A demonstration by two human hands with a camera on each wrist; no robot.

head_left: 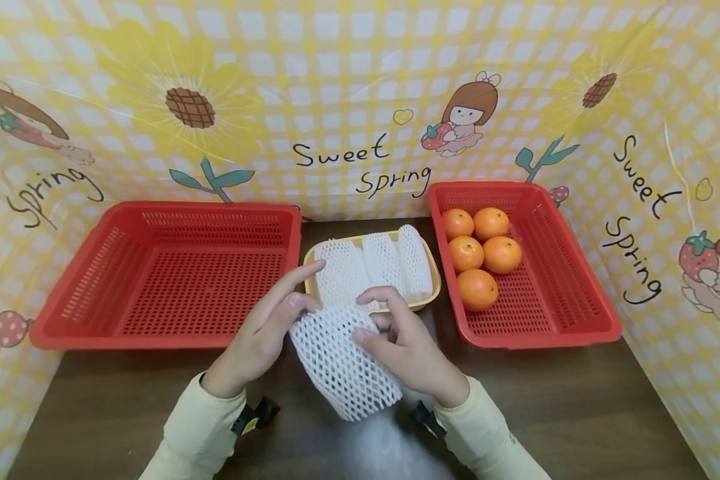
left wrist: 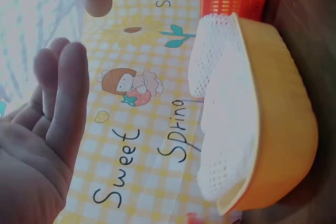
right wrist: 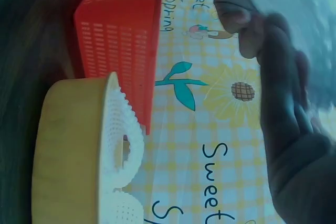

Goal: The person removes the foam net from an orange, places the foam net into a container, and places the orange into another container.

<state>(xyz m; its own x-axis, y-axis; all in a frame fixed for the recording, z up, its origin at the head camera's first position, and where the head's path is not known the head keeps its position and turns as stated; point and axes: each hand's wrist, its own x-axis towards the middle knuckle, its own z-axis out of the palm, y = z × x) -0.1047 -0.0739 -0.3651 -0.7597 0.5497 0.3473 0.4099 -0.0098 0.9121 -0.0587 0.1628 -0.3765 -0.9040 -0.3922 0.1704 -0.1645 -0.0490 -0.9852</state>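
Note:
A white foam net sleeve (head_left: 348, 363) hangs tilted between both hands, above the table. My right hand (head_left: 411, 347) pinches its upper right edge, thumb on the near face and fingers curled behind. At its upper left corner is my left hand (head_left: 270, 327), the thumb touching the net and the index finger extended away from it. In the left wrist view the left fingers (left wrist: 72, 87) look fairly straight beside the blurred net. Just beyond the hands, a yellow basket (left wrist: 283, 114) holds several more foam net sleeves (head_left: 384, 260), lying flat side by side.
To the left stands a red basket (head_left: 168, 340) with nothing in it. On the right, another red basket (head_left: 576, 267) holds several oranges (head_left: 477, 290) along its left side. A patterned yellow checked cloth (head_left: 336, 87) closes off the back and sides. Dark wooden tabletop (head_left: 126, 413) lies in front.

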